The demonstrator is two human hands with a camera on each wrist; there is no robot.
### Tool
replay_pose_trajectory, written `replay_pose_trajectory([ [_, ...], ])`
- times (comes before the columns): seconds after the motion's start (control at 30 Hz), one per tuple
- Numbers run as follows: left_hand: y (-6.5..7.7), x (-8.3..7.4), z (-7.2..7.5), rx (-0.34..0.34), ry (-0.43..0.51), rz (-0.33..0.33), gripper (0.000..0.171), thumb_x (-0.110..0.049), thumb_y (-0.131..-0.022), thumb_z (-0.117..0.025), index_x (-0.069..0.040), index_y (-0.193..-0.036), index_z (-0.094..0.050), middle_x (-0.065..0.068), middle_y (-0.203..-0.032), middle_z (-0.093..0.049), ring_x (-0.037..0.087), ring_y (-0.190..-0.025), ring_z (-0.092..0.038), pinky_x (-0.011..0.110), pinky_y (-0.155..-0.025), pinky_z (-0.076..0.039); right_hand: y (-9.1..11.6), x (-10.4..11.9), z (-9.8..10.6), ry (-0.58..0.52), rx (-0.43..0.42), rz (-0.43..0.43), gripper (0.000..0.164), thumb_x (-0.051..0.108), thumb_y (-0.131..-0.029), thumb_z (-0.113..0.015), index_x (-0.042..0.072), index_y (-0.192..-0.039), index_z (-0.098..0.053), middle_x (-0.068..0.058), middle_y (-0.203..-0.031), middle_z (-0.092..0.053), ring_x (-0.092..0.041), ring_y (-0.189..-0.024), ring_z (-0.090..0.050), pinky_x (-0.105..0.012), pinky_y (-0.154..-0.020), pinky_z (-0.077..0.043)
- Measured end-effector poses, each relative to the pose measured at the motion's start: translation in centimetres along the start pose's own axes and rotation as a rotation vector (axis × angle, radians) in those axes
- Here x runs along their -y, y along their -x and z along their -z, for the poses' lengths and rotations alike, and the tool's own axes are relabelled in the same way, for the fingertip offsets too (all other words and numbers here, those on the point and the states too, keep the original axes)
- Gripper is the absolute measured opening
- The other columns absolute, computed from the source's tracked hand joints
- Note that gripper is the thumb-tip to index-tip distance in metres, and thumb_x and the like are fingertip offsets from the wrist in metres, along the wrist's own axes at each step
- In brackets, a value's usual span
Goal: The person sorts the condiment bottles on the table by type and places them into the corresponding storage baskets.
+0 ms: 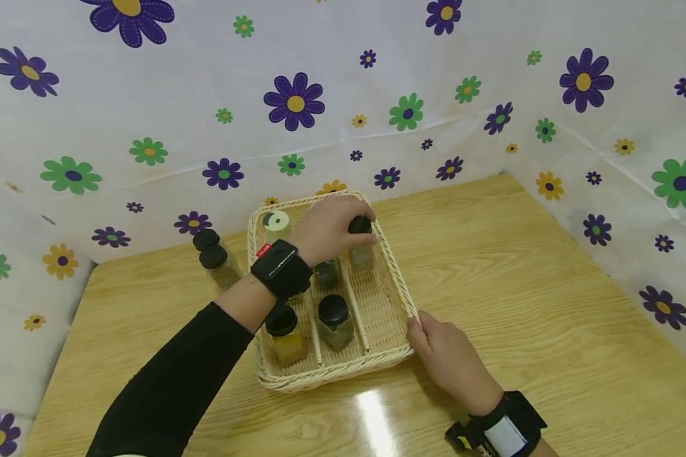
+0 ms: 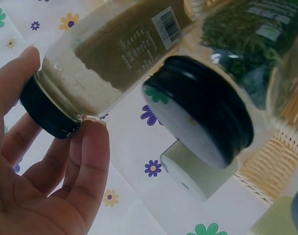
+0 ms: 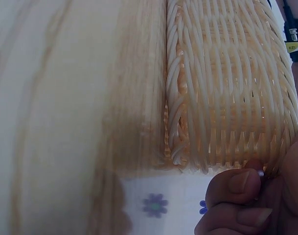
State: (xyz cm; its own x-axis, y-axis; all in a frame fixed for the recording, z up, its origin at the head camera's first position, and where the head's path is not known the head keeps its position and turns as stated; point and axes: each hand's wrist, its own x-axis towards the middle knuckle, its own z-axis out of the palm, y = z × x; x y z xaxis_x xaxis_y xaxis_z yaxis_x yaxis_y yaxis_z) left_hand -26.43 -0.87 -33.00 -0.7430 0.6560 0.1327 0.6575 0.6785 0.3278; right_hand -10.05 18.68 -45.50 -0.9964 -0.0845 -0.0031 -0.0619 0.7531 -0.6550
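Note:
My left hand reaches over the wicker basket and pinches the black lid of a spice jar in its right-hand compartment. In the left wrist view, thumb and fingertips are around that lid, and the glass jar shows brown powder and a barcode label. Close beside it is a jar of green dried herbs with a black lid. My right hand grips the basket's near right corner, with fingers curled at the woven wall in the right wrist view.
Inside the basket are a yellow spice jar, another black-lidded jar and a pale-green-lidded container. Left of the basket, two black-lidded jars stand on the wooden table. A flowered cloth hangs behind.

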Motion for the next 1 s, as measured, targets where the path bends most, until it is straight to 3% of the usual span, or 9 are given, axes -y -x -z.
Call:
replay_pose_trajectory([
  [0.57, -0.5, 1.2, -1.3, 0.072, 0.003, -0.014, 0.037, -0.034, -0.089, -0.077, -0.011, -0.118, -0.07, 0.003, -0.109, -0.069, 0.021, -0.097, -0.059, 0.036, -0.085, -0.049, -0.1, -0.1, -0.1, -0.004, 0.001, -0.009, 0.031, 0.031, -0.108, -0.037, 0.015, -0.087, -0.053, 0.006, -0.062, -0.032, -0.014, -0.06, -0.045, -0.026, -0.051, -0.032],
  [1.0, -0.5, 1.7, -1.5, 0.101, 0.01, 0.022, 0.036, -0.031, -0.088, -0.079, -0.012, -0.116, -0.071, 0.002, -0.109, -0.07, 0.019, -0.097, -0.061, 0.035, -0.086, -0.051, -0.2, 0.1, -0.1, -0.014, 0.009, -0.018, 0.033, 0.03, -0.107, -0.036, 0.016, -0.079, -0.046, 0.007, -0.06, -0.031, -0.01, -0.053, -0.037, -0.024, -0.048, -0.026],
])
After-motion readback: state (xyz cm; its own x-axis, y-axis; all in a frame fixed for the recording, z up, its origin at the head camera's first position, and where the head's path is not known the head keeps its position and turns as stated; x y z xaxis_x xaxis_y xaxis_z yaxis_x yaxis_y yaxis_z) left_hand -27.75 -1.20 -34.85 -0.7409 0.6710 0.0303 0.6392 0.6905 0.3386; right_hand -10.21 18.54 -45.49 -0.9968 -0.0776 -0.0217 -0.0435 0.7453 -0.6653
